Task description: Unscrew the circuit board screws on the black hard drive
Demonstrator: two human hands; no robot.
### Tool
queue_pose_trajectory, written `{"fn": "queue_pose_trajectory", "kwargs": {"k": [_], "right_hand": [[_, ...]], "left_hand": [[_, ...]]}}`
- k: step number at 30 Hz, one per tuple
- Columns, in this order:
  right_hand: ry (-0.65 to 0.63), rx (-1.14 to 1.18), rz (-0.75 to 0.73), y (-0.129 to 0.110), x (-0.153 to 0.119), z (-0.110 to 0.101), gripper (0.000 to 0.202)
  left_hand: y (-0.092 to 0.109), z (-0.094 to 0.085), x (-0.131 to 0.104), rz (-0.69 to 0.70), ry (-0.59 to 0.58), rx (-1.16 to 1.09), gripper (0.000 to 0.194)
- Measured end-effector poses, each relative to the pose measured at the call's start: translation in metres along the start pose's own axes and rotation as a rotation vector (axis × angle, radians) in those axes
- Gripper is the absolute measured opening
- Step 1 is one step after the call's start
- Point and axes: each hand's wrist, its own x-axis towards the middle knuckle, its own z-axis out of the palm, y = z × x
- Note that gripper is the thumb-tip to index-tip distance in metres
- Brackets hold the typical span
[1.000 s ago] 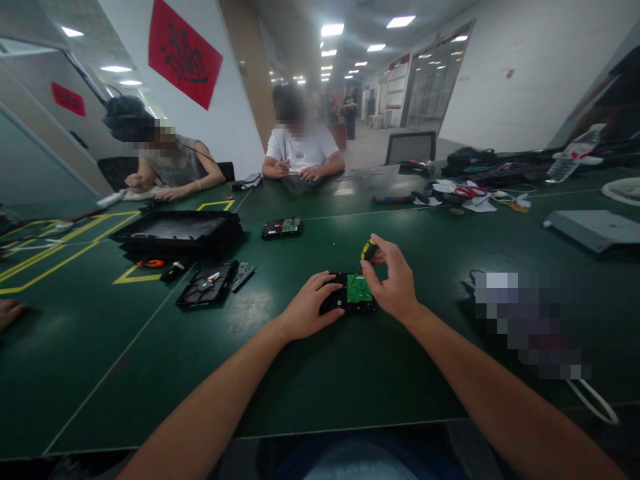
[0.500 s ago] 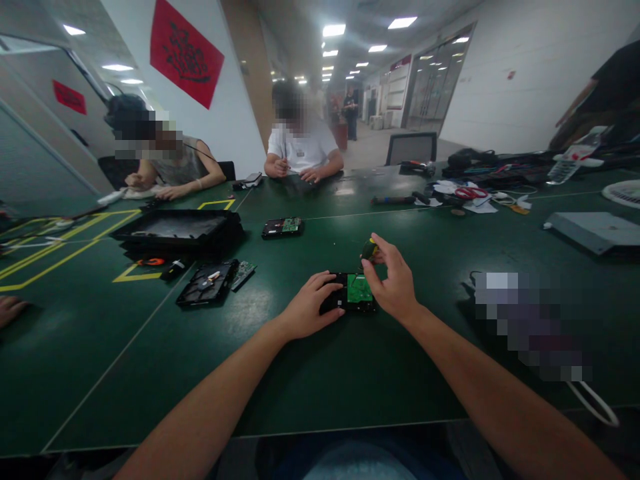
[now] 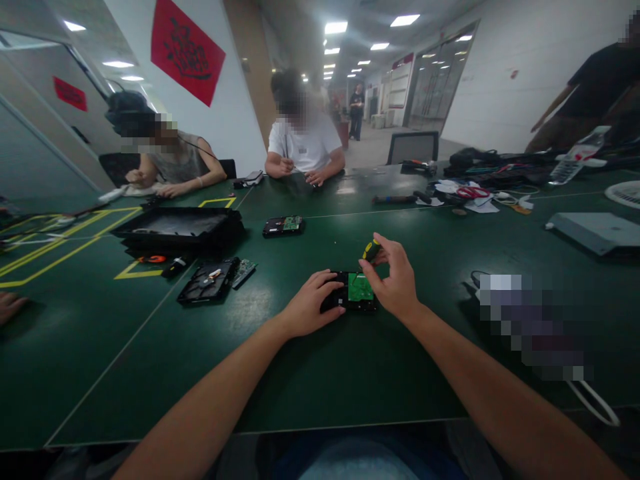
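Note:
A hard drive [image 3: 361, 289] lies flat on the green table, its green circuit board facing up. Across its left end, my left hand [image 3: 311, 307] is closed on it, with the fingers on the far side and the thumb on the near edge. My right hand [image 3: 394, 275] pinches the yellow-and-black handle of a small screwdriver [image 3: 371, 249] over the board. Its thin shaft slants down to the board's far left area; whether the tip sits in a screw is too small to tell.
Left of my hands lie an opened drive casing [image 3: 207, 281] and a loose circuit board [image 3: 245, 273]. Another hard drive [image 3: 283, 226] is farther back, beside stacked black trays [image 3: 175, 227]. A grey metal box [image 3: 595, 232] stands right. Two people sit across the table [image 3: 280, 380].
The screwdriver handle has turned slightly, showing more yellow. My left hand and the hard drive stay in place. At far right, a standing person has moved into fuller view.

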Motion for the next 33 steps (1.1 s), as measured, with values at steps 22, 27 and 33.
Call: {"fn": "queue_pose_trajectory", "kwargs": {"k": [22, 27, 33], "right_hand": [[-0.02, 0.01, 0.02, 0.0009, -0.0009, 0.0006, 0.058], [-0.021, 0.013, 0.032, 0.0024, -0.0012, 0.0004, 0.058], [-0.023, 0.024, 0.031, 0.0002, -0.001, 0.0012, 0.056]], "left_hand": [[0.0004, 0.0001, -0.0003, 0.002, -0.003, 0.01, 0.057], [-0.0013, 0.0012, -0.001, 0.003, 0.004, 0.008, 0.058], [0.0019, -0.0008, 0.0003, 0.0, 0.008, -0.004, 0.056]]}}
